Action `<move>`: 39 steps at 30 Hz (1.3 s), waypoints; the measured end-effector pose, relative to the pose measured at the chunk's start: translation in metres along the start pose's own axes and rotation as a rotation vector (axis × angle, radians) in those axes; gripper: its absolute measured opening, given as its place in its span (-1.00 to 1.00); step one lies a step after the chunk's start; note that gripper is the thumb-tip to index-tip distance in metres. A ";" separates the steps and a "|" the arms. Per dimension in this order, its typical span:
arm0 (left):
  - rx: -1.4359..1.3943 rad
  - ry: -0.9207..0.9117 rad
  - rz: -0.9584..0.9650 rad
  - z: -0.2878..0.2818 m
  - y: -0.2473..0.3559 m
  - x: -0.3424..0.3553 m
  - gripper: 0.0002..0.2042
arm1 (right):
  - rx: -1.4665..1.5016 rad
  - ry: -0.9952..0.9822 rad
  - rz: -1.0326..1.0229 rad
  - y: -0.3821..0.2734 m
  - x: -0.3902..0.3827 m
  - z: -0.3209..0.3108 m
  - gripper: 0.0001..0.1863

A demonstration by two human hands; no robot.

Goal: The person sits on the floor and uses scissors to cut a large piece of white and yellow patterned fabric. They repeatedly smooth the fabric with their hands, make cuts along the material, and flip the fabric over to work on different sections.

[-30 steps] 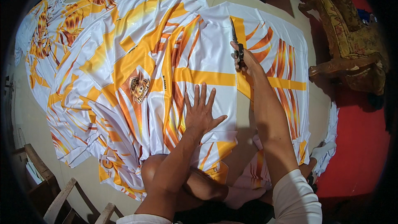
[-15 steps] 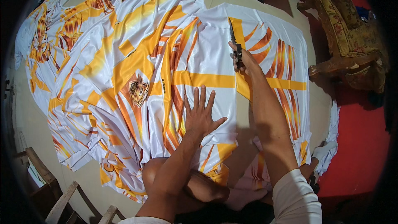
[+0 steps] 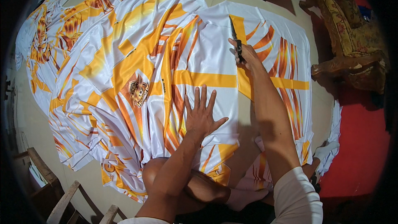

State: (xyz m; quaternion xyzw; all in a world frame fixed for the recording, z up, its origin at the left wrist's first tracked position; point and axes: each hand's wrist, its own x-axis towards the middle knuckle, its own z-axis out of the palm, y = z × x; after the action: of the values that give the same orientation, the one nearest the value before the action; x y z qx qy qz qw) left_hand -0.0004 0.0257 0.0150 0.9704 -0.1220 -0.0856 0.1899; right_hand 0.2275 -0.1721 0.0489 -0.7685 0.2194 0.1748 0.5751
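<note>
A wide sheet of white cloth [image 3: 217,97] printed with orange bands and flame stripes lies on the floor before me. My right hand [image 3: 248,56] grips black-handled scissors [image 3: 234,31], their blades pointing away from me along the border between white cloth and an orange strip. Nearer to me than the scissors, the cloth is parted, and floor shows in the gap. My left hand [image 3: 202,116] rests flat on the white part left of this gap, fingers spread and holding nothing. Fingers of the right hand partly hide the scissors' handles.
Heaped folds of the same printed cloth [image 3: 95,74] spread over the left side. A carved wooden chair with flowered upholstery [image 3: 352,29] stands at the right, beside a red carpet [image 3: 352,149]. Wooden furniture [image 3: 62,203] is at the lower left. My crossed legs [image 3: 207,184] border the cloth.
The scissors' handles look closer together, and the right hand has closed around them at nearly the same place. My left hand stays flat on the cloth. The whole view has shifted slightly.
</note>
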 end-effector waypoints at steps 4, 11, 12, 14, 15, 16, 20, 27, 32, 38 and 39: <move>-0.003 -0.004 0.000 0.000 0.003 0.001 0.09 | -0.129 -0.066 0.042 -0.004 -0.007 -0.010 -0.34; -0.046 0.094 0.036 -0.014 0.003 0.000 -0.08 | 0.214 -0.009 -0.009 0.052 -0.090 -0.086 -0.54; -0.127 0.119 0.032 -0.018 -0.011 0.006 -0.18 | 0.148 0.111 -0.054 0.066 -0.114 -0.104 -0.59; -0.322 0.196 -0.302 -0.058 -0.009 0.024 -0.40 | -0.438 0.452 -0.231 0.117 -0.160 -0.178 -0.58; -0.272 0.415 -0.226 -0.061 -0.043 0.033 -0.44 | -0.557 0.594 -0.159 0.141 -0.183 -0.212 -0.54; -0.144 0.279 -0.402 -0.080 -0.046 0.041 -0.39 | -0.690 0.761 -0.059 0.174 -0.214 -0.262 -0.48; 0.283 0.091 -0.274 -0.091 -0.179 -0.033 -0.14 | -0.705 0.864 0.234 0.316 -0.285 -0.341 -0.33; 0.265 -0.080 -0.185 -0.078 -0.183 -0.134 -0.15 | -0.734 0.807 0.142 0.406 -0.400 -0.371 -0.38; 0.051 0.022 -0.145 -0.056 -0.268 -0.222 -0.43 | -0.613 0.786 0.206 0.411 -0.397 -0.342 -0.39; -0.059 -0.461 -0.452 -0.140 -0.166 -0.256 -0.63 | -0.604 1.169 0.212 0.394 -0.427 -0.365 -0.56; -0.133 -0.156 -0.519 -0.162 -0.167 -0.255 -0.65 | -0.480 1.190 0.122 0.376 -0.417 -0.347 -0.59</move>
State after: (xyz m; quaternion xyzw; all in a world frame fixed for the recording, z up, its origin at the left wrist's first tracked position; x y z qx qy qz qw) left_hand -0.1755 0.3005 0.1285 0.9452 0.1223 -0.2134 0.2148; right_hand -0.3204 -0.5396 0.0584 -0.8274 0.4991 -0.2048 0.1562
